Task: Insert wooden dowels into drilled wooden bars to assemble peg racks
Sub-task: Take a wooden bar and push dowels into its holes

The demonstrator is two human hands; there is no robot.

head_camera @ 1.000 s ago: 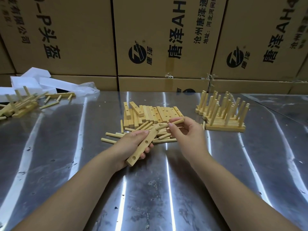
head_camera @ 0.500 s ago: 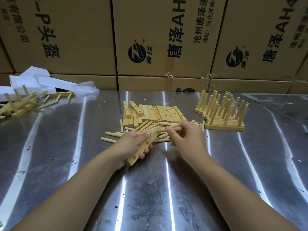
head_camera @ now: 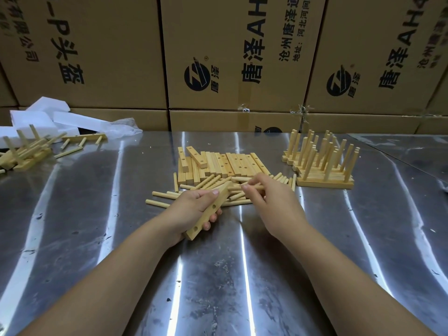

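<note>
At right hand (head_camera: pixel 274 203): pale round wooden dowel (head_camera: pixel 234 188) pinched; skewed entry could jam it.
At left hand (head_camera: pixel 191 209): drilled pale rectangular wooden bar (head_camera: pixel 218 198) gripped; may twist under push.

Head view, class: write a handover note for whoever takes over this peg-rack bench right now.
Left hand grips a drilled bar, two holes visibly empty.
Right hand pinches a dowel at the bar's far end; seated or not, cannot tell.
Spare bars and loose dowels lie just behind the hands; finished racks stand far right.
Left to do: fill this bar, then the rest.
</note>
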